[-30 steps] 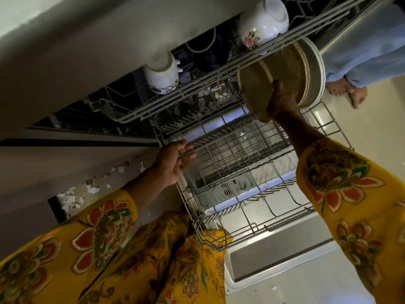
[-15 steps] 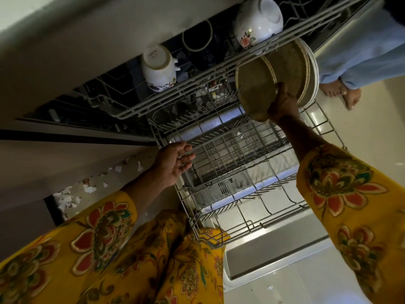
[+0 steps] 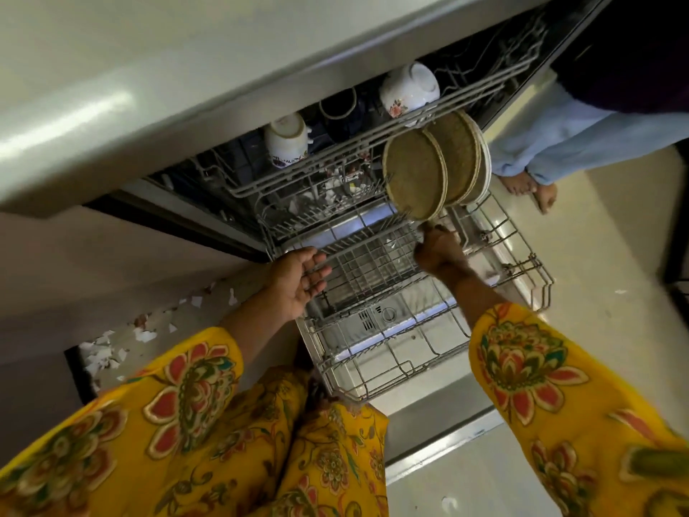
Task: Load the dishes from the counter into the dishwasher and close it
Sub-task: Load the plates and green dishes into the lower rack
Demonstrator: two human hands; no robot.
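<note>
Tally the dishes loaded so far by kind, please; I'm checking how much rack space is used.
Brown plates standing on edge in the lower rack: at least 3, the front plate, the second plate and the rear plate
White floral cups upside down in the upper rack: 2, the left cup and the right cup
Total: 5 clearly visible; darker items behind cannot be counted.

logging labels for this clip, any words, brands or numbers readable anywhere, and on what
None can be read.
Dishwasher door: no brand or lettering shows; the round dispenser cap has marks too small to read.
Cups in the upper rack: flower patterns only, no words.
Plates in the lower rack: plain, no text.
</note>
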